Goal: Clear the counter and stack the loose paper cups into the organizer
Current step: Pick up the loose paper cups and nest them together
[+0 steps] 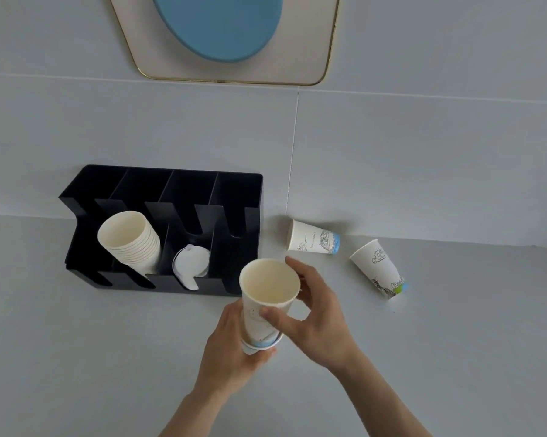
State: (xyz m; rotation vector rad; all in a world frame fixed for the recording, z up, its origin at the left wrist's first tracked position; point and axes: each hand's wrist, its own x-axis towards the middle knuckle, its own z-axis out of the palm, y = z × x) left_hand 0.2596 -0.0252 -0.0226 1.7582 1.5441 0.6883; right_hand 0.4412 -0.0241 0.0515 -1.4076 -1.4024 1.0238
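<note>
The nested cups (267, 307) are held in the air above the grey bench (108, 357), just in front of the right end of the organizer, with the open mouth turned up toward the camera. At the bottom a second cup rim shows under the outer cup, so at least two cups sit one inside the other. The left hand (231, 351) grasps the lower part of this stack from below and from the left. The right hand (316, 320) grips the upper cup, the thumb on the near wall and the fingers around the far side near the rim.

The black organizer (234, 190) stands on the bench against the wall and has four compartments. In the second one from the left a stack of cups (130, 241) lies tilted, mouth toward the front. In the third compartment stand white lids (190, 266).

To the right of the organizer two loose cups lie on their sides on the bench: the nearer loose cup (313, 241) close to the wall, and the farther loose cup (379, 268) more to the right, apart from the first.
</note>
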